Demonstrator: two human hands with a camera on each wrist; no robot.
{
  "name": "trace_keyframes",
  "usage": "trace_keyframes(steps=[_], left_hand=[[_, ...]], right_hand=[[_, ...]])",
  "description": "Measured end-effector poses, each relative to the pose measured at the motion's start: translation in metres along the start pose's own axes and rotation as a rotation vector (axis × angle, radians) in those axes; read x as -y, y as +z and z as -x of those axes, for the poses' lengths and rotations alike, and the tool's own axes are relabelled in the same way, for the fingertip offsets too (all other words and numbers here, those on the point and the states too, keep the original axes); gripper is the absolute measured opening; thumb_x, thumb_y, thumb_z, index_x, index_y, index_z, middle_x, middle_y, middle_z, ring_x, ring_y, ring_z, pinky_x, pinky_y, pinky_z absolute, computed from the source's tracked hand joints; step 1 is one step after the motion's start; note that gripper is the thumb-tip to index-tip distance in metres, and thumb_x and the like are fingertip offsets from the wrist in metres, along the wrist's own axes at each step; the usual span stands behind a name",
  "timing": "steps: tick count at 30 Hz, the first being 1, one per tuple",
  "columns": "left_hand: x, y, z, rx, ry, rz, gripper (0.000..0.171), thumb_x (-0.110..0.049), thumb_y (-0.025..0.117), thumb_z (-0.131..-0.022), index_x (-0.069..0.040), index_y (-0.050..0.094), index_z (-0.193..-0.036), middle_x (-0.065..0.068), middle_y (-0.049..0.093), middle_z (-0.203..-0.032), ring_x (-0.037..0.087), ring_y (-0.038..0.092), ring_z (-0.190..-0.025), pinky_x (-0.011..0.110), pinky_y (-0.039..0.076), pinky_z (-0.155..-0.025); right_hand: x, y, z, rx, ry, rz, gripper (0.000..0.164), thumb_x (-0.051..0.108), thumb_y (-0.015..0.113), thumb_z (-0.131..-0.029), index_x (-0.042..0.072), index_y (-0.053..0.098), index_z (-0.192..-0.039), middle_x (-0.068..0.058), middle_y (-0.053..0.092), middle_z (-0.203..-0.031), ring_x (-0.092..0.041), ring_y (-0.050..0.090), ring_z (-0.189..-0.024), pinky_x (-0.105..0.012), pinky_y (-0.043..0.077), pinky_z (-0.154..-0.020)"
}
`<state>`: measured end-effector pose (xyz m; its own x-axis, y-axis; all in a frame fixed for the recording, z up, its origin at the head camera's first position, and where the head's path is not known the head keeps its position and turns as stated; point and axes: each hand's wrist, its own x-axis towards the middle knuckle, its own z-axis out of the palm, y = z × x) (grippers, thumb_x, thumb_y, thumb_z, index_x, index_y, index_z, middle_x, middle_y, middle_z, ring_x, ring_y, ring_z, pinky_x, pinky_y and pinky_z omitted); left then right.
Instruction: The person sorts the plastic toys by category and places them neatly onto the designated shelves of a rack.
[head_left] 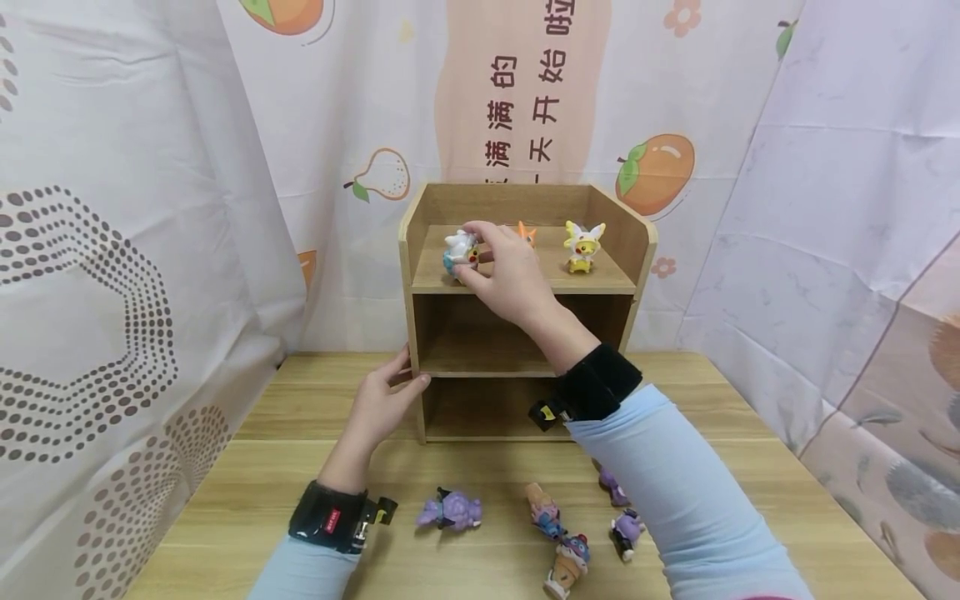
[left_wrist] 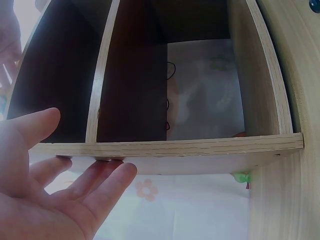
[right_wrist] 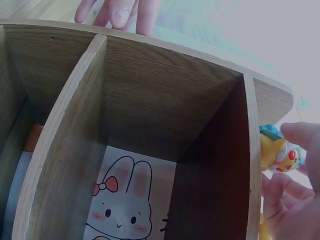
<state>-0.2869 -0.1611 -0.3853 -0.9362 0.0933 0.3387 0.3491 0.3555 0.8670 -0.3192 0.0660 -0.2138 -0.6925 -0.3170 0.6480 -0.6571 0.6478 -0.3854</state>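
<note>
My right hand (head_left: 513, 275) pinches a small yellow figurine with a white and blue hood (head_left: 459, 248) between thumb and fingers, at the left of the top shelf. In the right wrist view this figurine (right_wrist: 274, 156) has its base right at the shelf board. My left hand (head_left: 384, 402) rests against the left side of the wooden shelf unit (head_left: 487, 373). The left wrist view shows its extended fingers (left_wrist: 112, 190) touching the outer side panel, the thumb in front of the edge. A yellow figurine in a white hood (head_left: 581, 248) stands at the top right.
An orange-eared figurine (head_left: 527, 233) is partly hidden behind my right hand. On the table (head_left: 315, 467) lie a purple figurine (head_left: 452, 510), two ice-cream-cone figurines (head_left: 567, 565) and two more purple ones (head_left: 626, 533) near my right sleeve. A printed curtain (head_left: 337, 100) hangs behind.
</note>
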Motion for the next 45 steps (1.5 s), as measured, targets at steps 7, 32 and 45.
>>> trace_keyframes(steps=[7, 32, 45], left_hand=[[0.0025, 0.0002, -0.0002, -0.002, 0.018, 0.002, 0.066, -0.024, 0.072, -0.098, -0.009, 0.042, -0.155, 0.018, 0.051, -0.149, 0.037, 0.058, -0.126, 0.047, 0.055, -0.095], [0.0038, 0.0007, -0.0006, -0.01, 0.03, 0.003, 0.067, -0.025, 0.073, -0.097, -0.008, 0.044, -0.154, 0.019, 0.052, -0.148, 0.038, 0.059, -0.125, 0.048, 0.055, -0.095], [0.0016, 0.0009, -0.0003, -0.012, 0.025, 0.005, 0.067, -0.025, 0.073, -0.097, -0.008, 0.043, -0.155, 0.019, 0.052, -0.148, 0.037, 0.059, -0.125, 0.048, 0.055, -0.095]], right_hand=[[-0.0027, -0.0019, 0.0029, 0.048, -0.006, -0.064, 0.061, 0.016, 0.074, -0.093, 0.007, 0.049, -0.148, -0.012, 0.053, -0.139, -0.022, 0.067, -0.108, -0.033, 0.057, -0.09], [-0.0011, 0.0035, 0.0006, -0.02, 0.031, 0.119, 0.058, 0.023, 0.079, -0.092, 0.013, 0.055, -0.144, -0.011, 0.056, -0.128, -0.015, 0.069, -0.088, -0.046, 0.049, -0.09], [0.0023, 0.0039, 0.0024, -0.053, 0.055, 0.203, 0.058, 0.032, 0.08, -0.091, 0.014, 0.056, -0.141, -0.009, 0.056, -0.123, -0.014, 0.066, -0.084, -0.038, 0.053, -0.075]])
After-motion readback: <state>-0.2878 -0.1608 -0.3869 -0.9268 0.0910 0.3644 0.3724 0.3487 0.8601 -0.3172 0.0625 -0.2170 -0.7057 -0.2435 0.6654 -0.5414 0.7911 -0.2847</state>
